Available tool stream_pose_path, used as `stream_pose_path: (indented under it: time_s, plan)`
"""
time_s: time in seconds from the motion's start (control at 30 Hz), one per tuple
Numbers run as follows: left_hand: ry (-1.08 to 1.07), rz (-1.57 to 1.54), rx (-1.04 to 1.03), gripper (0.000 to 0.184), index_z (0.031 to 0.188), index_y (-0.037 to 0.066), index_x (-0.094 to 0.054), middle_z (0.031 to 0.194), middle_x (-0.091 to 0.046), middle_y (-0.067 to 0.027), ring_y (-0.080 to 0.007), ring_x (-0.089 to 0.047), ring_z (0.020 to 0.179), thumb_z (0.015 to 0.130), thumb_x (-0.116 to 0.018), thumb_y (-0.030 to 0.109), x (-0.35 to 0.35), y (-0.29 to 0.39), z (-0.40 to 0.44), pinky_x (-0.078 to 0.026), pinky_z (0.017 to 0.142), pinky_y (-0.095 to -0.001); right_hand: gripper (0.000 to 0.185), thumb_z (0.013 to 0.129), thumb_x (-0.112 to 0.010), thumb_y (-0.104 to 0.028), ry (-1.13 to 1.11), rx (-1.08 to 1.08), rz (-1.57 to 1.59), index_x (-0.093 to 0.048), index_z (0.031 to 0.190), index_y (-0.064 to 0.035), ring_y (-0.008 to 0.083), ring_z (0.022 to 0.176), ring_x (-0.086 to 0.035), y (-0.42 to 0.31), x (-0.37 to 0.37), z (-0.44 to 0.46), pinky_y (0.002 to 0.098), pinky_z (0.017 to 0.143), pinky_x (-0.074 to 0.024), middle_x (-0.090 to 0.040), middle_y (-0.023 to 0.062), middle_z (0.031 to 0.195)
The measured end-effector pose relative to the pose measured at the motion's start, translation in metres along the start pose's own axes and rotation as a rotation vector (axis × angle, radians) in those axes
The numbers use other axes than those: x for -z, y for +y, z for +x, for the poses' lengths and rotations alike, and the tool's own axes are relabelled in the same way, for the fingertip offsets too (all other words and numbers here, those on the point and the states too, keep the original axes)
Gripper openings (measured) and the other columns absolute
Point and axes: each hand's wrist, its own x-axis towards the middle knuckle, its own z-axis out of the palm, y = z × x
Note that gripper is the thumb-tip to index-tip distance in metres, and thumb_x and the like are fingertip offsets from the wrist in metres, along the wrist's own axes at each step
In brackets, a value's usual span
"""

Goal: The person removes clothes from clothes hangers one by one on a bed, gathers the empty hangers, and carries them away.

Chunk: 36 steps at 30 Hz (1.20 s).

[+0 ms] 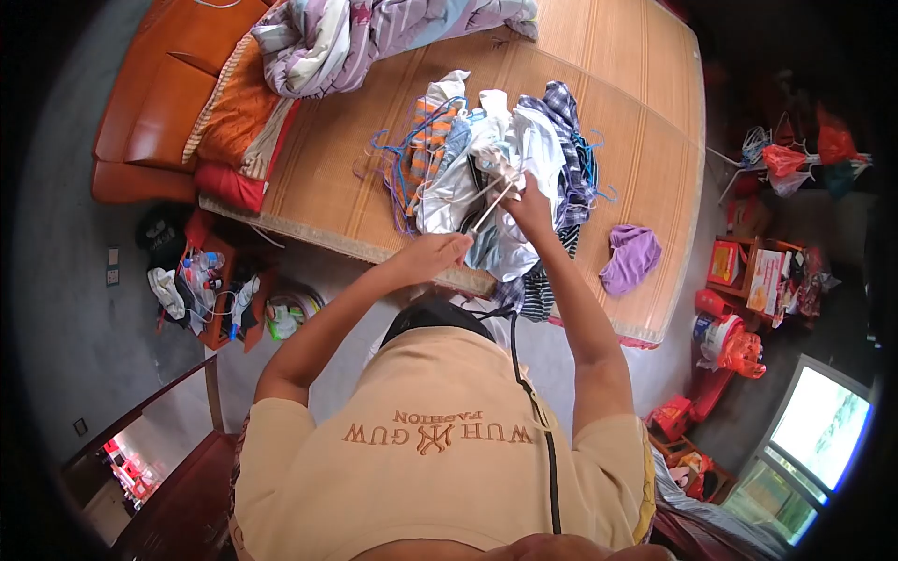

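Observation:
A heap of clothes point(533, 131), white, pale blue, striped and checked, lies on the bed with hangers among it. My right hand point(531, 209) is closed round part of a white clothes hanger point(492, 205) above the heap. My left hand point(436, 258) is at the near side of the heap, fingers pressed together by the hanger's lower end; what is between them is hidden. Blue hangers point(404, 154) stick out on the heap's left, beside an orange-and-grey striped garment point(432, 140). To the right, a purple cloth point(630, 259) lies apart on the mat.
The bed point(327, 178) has a woven mat. A patterned quilt point(323, 56) lies at its far left, near an orange cushion point(234, 117). A small cluttered stand point(220, 299) is at left. Shelves with boxes point(762, 280) and a bright window point(818, 425) are at right.

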Motion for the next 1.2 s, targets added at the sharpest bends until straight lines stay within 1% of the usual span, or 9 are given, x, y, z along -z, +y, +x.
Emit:
stream_pose_path:
  time_s: [0.1, 0.2, 0.23, 0.4, 0.67, 0.87, 1.0, 1.13, 1.2]
  plan:
    - [-0.066, 0.025, 0.01, 0.042, 0.078, 0.003, -0.054, 0.068, -0.049, -0.0028, -0.0116, -0.046, 0.064, 0.098, -0.038, 0.035, -0.011, -0.007, -0.008, -0.04, 0.061, -0.0277, 0.038, 0.078, -0.065, -0.026, -0.139, -0.06, 0.016, -0.062, 0.109, -0.0052, 0.0363, 0.08, -0.062, 0.012, -0.006, 0.011, 0.0385, 0.07, -0.0474, -0.065, 0.0183, 0.087]
    - [-0.141, 0.174, 0.111, 0.041, 0.08, 0.002, -0.055, 0.07, -0.054, -0.0084, -0.0183, -0.052, 0.066, 0.097, -0.039, 0.036, -0.008, 0.008, -0.016, -0.042, 0.064, -0.0314, 0.023, 0.081, -0.063, -0.023, 0.02, -0.03, 0.399, -0.062, 0.082, -0.0003, 0.0097, 0.059, -0.049, 0.002, 0.001, -0.004, 0.0266, 0.057, -0.0409, -0.056, 0.0035, 0.063]
    - [-0.135, 0.171, 0.114, 0.041, 0.08, 0.002, -0.055, 0.07, -0.054, -0.0084, -0.0183, -0.052, 0.066, 0.097, -0.039, 0.036, -0.009, 0.005, -0.019, -0.042, 0.064, -0.0314, 0.019, 0.081, -0.058, -0.016, -0.021, -0.076, 0.393, -0.065, 0.092, -0.0014, 0.0109, 0.063, -0.054, 0.012, 0.004, -0.004, 0.0283, 0.06, -0.0439, -0.061, 0.0051, 0.067]
    - [-0.112, 0.446, 0.152, 0.042, 0.084, 0.003, -0.056, 0.078, -0.059, -0.017, -0.0354, -0.057, 0.075, 0.096, -0.038, 0.04, -0.01, -0.023, -0.035, -0.044, 0.069, -0.0407, 0.022, 0.089, -0.051, -0.019, 0.24, -0.26, 0.594, -0.057, 0.073, -0.0063, 0.006, 0.054, -0.039, 0.057, 0.06, -0.013, 0.0237, 0.048, -0.0318, -0.042, -0.0017, 0.058]
    - [-0.084, 0.262, 0.198, 0.04, 0.088, 0.003, -0.058, 0.075, -0.06, -0.0162, -0.0329, -0.058, 0.073, 0.095, -0.04, 0.038, -0.026, -0.07, -0.038, -0.044, 0.067, -0.0389, 0.029, 0.093, -0.045, -0.022, 0.802, -0.102, 0.226, -0.06, 0.083, 0.0006, 0.015, 0.061, -0.052, 0.123, 0.192, -0.037, 0.0329, 0.057, -0.0435, -0.053, 0.0058, 0.065]
    - [0.113, 0.311, 0.288, 0.04, 0.099, 0.004, -0.061, 0.08, -0.063, -0.0175, -0.0313, -0.062, 0.077, 0.094, -0.043, 0.039, -0.031, -0.06, -0.013, -0.046, 0.068, -0.0389, 0.035, 0.086, -0.052, -0.031, 0.486, -0.412, -0.396, -0.062, 0.087, 0.0027, 0.0296, 0.067, -0.059, 0.178, 0.224, -0.042, 0.0383, 0.061, -0.0457, -0.062, 0.0208, 0.074]
    - [0.327, 0.294, 0.176, 0.034, 0.091, 0.008, -0.061, 0.078, -0.062, -0.0173, -0.0367, -0.059, 0.076, 0.092, -0.047, 0.038, -0.045, -0.081, 0.008, -0.045, 0.066, -0.0434, 0.034, 0.082, -0.054, -0.032, 0.133, -0.316, -0.857, -0.062, 0.091, -0.0004, 0.0375, 0.086, -0.06, 0.186, 0.173, -0.04, 0.0464, 0.075, -0.046, -0.062, 0.0228, 0.09]
    - [0.416, 0.297, 0.135, 0.032, 0.092, 0.007, -0.061, 0.079, -0.061, -0.018, -0.0381, -0.059, 0.076, 0.091, -0.049, 0.036, -0.04, -0.079, 0.009, -0.045, 0.065, -0.0437, 0.028, 0.079, -0.059, -0.024, -0.227, 0.132, -0.689, -0.063, 0.094, -0.0007, 0.0362, 0.094, -0.057, 0.189, 0.083, -0.017, 0.0443, 0.084, -0.0445, -0.061, 0.0203, 0.096]
    - [0.51, 0.19, 0.235, 0.024, 0.097, 0.001, -0.061, 0.075, -0.063, -0.0118, -0.0178, -0.059, 0.064, 0.092, -0.052, 0.023, -0.037, -0.08, 0.0, -0.046, 0.059, -0.0309, 0.027, 0.077, -0.063, -0.02, -0.264, 0.189, -0.561, -0.062, 0.097, -0.0024, 0.0352, 0.095, -0.056, 0.146, 0.04, -0.008, 0.0434, 0.085, -0.0448, -0.06, 0.0174, 0.098]
